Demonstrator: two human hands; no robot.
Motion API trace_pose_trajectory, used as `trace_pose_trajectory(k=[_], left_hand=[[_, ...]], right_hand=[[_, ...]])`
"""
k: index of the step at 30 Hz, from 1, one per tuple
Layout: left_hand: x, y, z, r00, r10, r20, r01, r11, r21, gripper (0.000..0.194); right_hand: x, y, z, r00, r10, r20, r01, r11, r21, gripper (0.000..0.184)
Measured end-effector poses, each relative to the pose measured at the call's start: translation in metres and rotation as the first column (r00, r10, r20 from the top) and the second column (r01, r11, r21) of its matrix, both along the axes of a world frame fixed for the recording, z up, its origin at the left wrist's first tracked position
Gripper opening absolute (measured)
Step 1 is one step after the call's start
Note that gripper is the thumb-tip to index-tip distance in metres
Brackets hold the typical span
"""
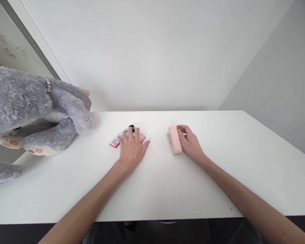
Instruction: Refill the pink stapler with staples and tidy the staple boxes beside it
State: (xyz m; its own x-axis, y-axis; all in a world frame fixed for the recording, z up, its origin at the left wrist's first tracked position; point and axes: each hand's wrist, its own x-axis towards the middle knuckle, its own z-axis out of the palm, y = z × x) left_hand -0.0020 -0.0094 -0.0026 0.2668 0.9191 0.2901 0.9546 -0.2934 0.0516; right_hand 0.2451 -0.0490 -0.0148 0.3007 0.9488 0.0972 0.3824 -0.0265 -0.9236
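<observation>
My left hand (130,150) lies with its fingers spread over a flat white and red box (115,140) with a barcode. Another red-edged part of a box (141,137) shows at the right of my fingers; whether it is the same box I cannot tell. A small black object (132,128) pokes out just past my fingertips, mostly hidden. To the right, a pink stapler (176,139) with a cream base rests on the table, tilted so that its base faces left. My right hand (190,142) has its thumb and curled fingers closed at the stapler's right side.
A big grey plush toy (66,105) with a bead string leans at the table's left end. The white table (218,176) meets a white wall (152,61) at the back. Its front edge runs just above my lap.
</observation>
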Motion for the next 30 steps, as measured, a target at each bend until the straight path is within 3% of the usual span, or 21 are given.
trace_pose_trajectory(k=[8, 12, 18, 24, 30], left_hand=[[0.004, -0.009, -0.002, 0.967, -0.16, 0.199, 0.166, 0.986, -0.012, 0.062], [0.006, -0.011, -0.003, 0.924, -0.274, 0.266, 0.291, 0.957, -0.026, 0.056], [0.009, -0.013, -0.001, 0.877, -0.35, 0.33, 0.398, 0.913, -0.09, 0.052], [0.009, -0.011, -0.002, 0.861, -0.414, 0.295, 0.434, 0.901, -0.005, 0.057], [0.006, -0.008, -0.003, 0.838, -0.474, 0.269, 0.512, 0.854, -0.089, 0.057]], right_hand=[[0.0, 0.0, -0.001, 1.0, 0.002, 0.005, -0.002, 1.0, -0.001, 0.042], [0.0, 0.0, 0.0, 1.0, 0.005, 0.004, -0.005, 1.0, 0.011, 0.042], [0.0, -0.001, 0.0, 1.0, 0.0, 0.005, 0.0, 1.0, 0.002, 0.043], [0.002, 0.0, -0.005, 1.0, 0.01, 0.018, -0.01, 1.0, 0.023, 0.045], [0.002, 0.0, -0.003, 1.0, 0.015, 0.013, -0.015, 1.0, 0.027, 0.043]])
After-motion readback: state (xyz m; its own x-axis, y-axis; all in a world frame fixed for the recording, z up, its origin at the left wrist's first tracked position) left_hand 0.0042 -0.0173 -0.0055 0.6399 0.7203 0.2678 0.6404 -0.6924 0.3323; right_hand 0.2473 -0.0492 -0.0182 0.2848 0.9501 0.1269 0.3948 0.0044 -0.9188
